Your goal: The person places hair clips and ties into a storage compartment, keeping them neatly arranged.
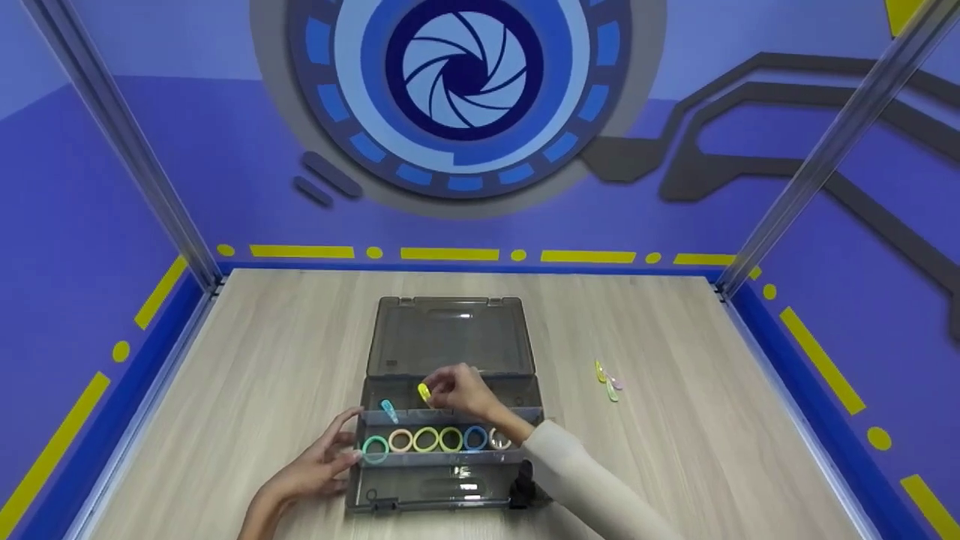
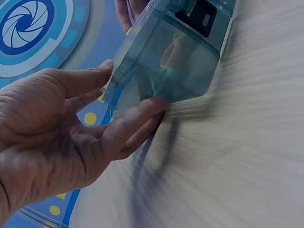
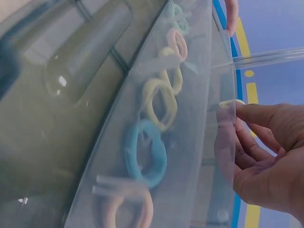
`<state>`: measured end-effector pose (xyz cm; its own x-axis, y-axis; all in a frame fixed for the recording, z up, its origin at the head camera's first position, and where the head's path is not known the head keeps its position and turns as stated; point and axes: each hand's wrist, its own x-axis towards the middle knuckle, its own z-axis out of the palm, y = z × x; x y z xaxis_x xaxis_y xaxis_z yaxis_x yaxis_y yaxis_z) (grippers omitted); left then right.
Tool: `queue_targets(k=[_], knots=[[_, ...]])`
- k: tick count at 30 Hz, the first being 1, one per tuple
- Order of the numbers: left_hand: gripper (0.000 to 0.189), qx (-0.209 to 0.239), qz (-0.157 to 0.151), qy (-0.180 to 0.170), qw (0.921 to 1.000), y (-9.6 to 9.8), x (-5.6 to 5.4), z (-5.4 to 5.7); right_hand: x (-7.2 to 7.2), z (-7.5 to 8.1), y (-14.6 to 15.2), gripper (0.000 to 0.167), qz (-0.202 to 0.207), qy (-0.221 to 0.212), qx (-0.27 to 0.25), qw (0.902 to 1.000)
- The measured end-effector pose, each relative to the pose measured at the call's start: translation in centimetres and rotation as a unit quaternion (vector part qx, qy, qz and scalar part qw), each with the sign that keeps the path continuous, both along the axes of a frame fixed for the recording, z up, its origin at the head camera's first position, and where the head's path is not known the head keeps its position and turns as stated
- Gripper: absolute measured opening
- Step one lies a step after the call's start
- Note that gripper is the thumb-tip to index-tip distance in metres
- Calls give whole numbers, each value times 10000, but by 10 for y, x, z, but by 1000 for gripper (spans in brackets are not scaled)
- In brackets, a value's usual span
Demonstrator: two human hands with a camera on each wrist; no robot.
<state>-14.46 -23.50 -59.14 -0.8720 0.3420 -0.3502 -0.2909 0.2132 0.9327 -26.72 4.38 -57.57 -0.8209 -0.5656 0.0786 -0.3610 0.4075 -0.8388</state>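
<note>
A smoky clear plastic storage box [image 1: 420, 491] lies with its lid [image 1: 450, 337] folded back. My left hand [image 1: 319, 465] holds the box's left side; in the left wrist view the thumb is at the upper rim and the fingers are against the wall. My right hand [image 1: 461, 390] pinches a yellow hair clip [image 1: 424, 392] over the back compartment. A light blue hair clip [image 1: 389, 409] is in that compartment, toward the left. Along the middle compartment, several hair ties [image 1: 426, 439] stand in a row, in green, peach, yellow, blue and a pale tone.
To the right of the box, three hair clips lie together on the wooden table [image 1: 675, 450]: a yellow clip [image 1: 599, 371], a pink clip [image 1: 616, 381] and a green clip [image 1: 612, 391]. A black latch [image 1: 523, 486] is at the box's front right. Blue printed walls enclose the table.
</note>
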Motion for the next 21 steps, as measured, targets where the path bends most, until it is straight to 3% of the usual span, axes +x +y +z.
queue_targets(k=[5, 13, 21], knots=[[84, 71, 33, -7, 10000, -1, 2, 0, 2, -6, -12, 20, 8, 183, 111, 9998], [82, 92, -124, 13, 9999, -2, 0, -1, 5, -11, -15, 23, -483, 331, 598, 9965], [82, -18, -2, 39, 10000, -1, 0, 0, 3, -12, -25, 22, -596, 201, 696, 9956]])
